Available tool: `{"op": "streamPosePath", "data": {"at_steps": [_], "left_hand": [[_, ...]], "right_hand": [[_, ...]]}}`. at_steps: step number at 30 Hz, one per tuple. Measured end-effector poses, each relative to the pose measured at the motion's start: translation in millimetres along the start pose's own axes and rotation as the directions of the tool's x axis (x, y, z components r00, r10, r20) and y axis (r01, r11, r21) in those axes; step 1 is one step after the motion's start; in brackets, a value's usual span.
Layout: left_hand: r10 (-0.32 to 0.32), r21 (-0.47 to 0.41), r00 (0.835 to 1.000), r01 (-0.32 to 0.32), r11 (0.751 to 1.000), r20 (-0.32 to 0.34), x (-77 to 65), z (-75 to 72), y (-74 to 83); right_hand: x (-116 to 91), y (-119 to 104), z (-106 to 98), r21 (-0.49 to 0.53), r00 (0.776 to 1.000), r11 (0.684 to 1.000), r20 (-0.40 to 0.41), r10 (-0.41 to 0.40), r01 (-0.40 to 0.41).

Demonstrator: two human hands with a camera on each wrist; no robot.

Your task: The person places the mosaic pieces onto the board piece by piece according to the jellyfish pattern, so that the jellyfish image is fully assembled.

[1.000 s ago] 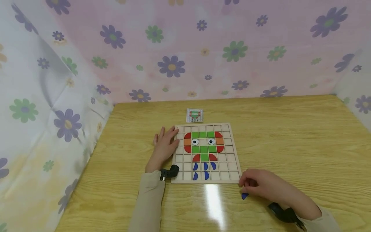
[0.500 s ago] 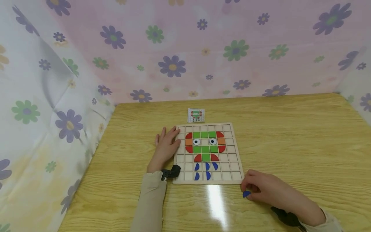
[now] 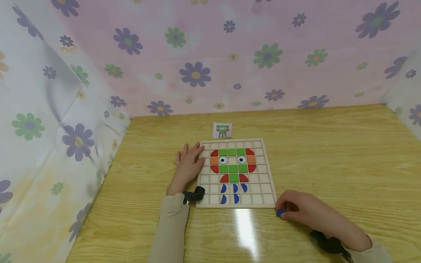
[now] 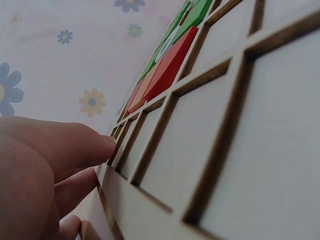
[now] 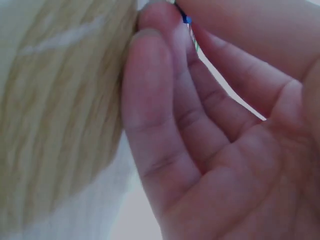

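A square wooden grid board (image 3: 268,179) lies on the table, bearing red, green and orange pieces, two eye discs and several blue half-round pieces (image 3: 235,188). My left hand (image 3: 188,166) rests at the board's left edge, fingers spread, with fingertips touching the frame; the left wrist view shows the fingers (image 4: 75,145) against that edge. Just off the board's near right corner, my right hand (image 3: 304,208) pinches a blue piece (image 3: 280,212) between thumb and fingers. Only a sliver of this piece (image 5: 186,19) shows in the right wrist view.
A small printed card (image 3: 222,130) with a matching coloured figure lies behind the board. The wooden table (image 3: 345,153) extends to both sides. Flower-patterned cloth (image 3: 194,47) hangs behind and at the sides.
The blue piece has turned in my right fingers, and less of it shows now. My right hand stays near the board's corner. The left hand keeps its place on the board's edge.
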State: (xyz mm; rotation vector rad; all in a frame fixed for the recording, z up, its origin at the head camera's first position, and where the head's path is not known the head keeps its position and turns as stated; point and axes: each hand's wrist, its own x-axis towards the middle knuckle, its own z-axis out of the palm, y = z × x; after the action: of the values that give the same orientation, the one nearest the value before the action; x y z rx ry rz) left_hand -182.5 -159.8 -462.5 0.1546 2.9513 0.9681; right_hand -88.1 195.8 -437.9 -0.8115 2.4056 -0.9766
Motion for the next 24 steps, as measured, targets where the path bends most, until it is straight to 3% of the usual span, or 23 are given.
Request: {"op": "streamPosePath", "data": {"at_steps": [9, 17, 24], "left_hand": [[-0.013, 0.018, 1.0, 0.013, 1.0, 0.002, 1.4, 2.0, -0.8], [-0.009, 0.007, 1.0, 0.009, 1.0, 0.012, -0.1, 0.9, -1.1], [-0.013, 0.01, 1.0, 0.013, 1.0, 0.007, -0.1, 0.0, 0.5]], "right_hand": [[-0.6, 5.9, -1.9, 0.091, 0.999, 0.996, -0.028, 0.023, -0.02], [2.1, 3.6, -3.4, -0.001, 0.988, 0.994, -0.103, 0.111, -0.112], [0.8, 4.1, -3.1, 0.007, 0.986, 0.998, -0.154, 0.062, -0.061]]}}
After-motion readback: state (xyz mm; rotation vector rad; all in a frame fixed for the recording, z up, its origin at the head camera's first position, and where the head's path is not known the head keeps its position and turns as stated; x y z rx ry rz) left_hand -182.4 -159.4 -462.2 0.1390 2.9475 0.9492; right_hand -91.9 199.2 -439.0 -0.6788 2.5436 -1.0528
